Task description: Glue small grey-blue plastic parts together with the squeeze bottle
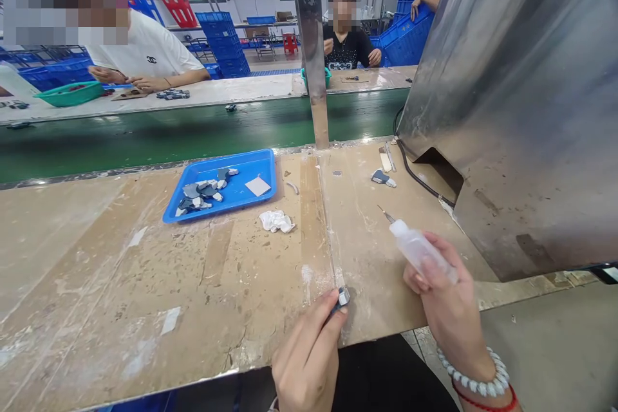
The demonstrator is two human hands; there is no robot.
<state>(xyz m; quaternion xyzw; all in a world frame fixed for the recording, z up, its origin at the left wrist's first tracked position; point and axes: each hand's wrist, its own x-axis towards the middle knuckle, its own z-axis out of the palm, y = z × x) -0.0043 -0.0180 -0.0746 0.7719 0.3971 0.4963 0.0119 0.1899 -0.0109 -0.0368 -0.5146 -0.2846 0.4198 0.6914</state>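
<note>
My left hand (309,354) pinches a small grey and white part (342,297) at the near edge of the worn workbench (145,296). In my right hand (447,299) is a clear squeeze bottle (420,250) with a thin needle tip (383,212) that points up and to the left, away from the part. A white bead bracelet and a red cord sit on my right wrist. A blue tray (241,193) farther back on the left holds several grey and white parts and a white card.
A crumpled white wipe (277,221) lies in front of the tray. One loose part (383,177) and a black cable (420,180) lie beside a large steel housing (521,109) on the right. Beyond a green conveyor (193,129), two people sit working; a steel post (311,45) stands mid-bench.
</note>
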